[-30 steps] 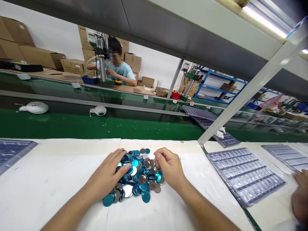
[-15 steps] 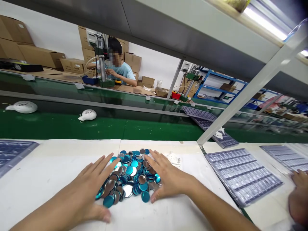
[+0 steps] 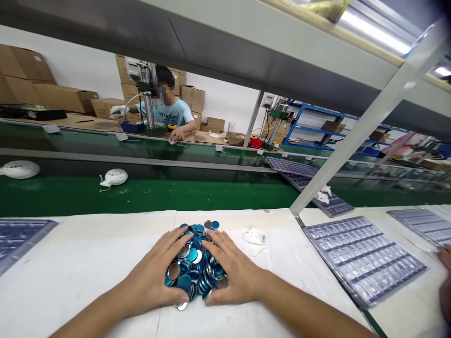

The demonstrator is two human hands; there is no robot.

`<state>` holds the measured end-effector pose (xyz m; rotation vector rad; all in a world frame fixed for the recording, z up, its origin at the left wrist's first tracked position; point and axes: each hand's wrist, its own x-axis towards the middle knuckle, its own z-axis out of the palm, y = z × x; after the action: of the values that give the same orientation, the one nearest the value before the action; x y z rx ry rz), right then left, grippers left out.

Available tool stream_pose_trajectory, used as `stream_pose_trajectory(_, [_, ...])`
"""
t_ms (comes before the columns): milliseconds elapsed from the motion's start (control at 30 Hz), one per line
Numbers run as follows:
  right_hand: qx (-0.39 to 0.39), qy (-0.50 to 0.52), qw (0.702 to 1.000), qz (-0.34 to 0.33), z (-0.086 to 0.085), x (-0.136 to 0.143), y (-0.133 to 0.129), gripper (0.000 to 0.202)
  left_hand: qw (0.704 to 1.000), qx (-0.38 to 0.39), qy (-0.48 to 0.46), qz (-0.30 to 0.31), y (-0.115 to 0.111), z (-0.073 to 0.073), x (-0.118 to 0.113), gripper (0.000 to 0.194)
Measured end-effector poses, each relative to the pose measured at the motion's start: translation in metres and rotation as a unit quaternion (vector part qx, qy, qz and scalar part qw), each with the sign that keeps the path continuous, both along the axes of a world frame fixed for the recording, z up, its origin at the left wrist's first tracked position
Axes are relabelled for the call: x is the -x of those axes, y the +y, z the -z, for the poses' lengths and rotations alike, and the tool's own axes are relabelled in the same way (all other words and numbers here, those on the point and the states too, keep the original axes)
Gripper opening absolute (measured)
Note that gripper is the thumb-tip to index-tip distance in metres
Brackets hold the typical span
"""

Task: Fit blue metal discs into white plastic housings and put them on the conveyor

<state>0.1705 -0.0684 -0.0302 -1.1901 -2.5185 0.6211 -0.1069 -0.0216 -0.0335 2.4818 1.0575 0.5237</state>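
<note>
A pile of round metal discs (image 3: 193,267), some blue and some silver or brownish, lies on the white-covered table (image 3: 88,263). My left hand (image 3: 158,272) is cupped against the pile's left side, its fingers spread over the edge discs. On the right side my right hand (image 3: 234,270) curves round the discs in the same way, thumb low and fingers apart. Both thumbs are near the pile's front edge, with discs between them. Neither hand is closed on a single disc. The palms hide part of the pile's sides.
Clear plastic trays (image 3: 366,258) are stacked at the right, another tray (image 3: 21,239) at the left. A crumpled white piece (image 3: 254,236) lies behind my right hand. White objects (image 3: 115,177) rest on the green belt (image 3: 151,195). A slanted post (image 3: 352,141) rises at right; a person (image 3: 172,112) sits opposite.
Both hands have moved inward, squeezing the pile narrower and higher. The white objects on the belt have shifted left. The person opposite has moved both arms outward, one hand now by the belt.
</note>
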Motion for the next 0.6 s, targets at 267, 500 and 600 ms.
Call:
stream_pose_trajectory(267, [-0.009,0.065,0.996,0.065,-0.002,0.022,-0.002,0.109,0.992,-0.052,-0.043,-0.11,-0.014,0.008,-0.033,0.064])
stream_pose_trajectory(500, [-0.031,0.042,0.998,0.034,-0.015,0.04,-0.001,0.111,0.993,-0.081,-0.052,-0.069,-0.032,-0.006,-0.047,0.05])
stream_pose_trajectory(600, [-0.04,-0.002,0.999,0.003,-0.022,0.041,-0.002,0.118,0.994,-0.102,-0.03,-0.031,-0.039,-0.011,-0.043,0.065])
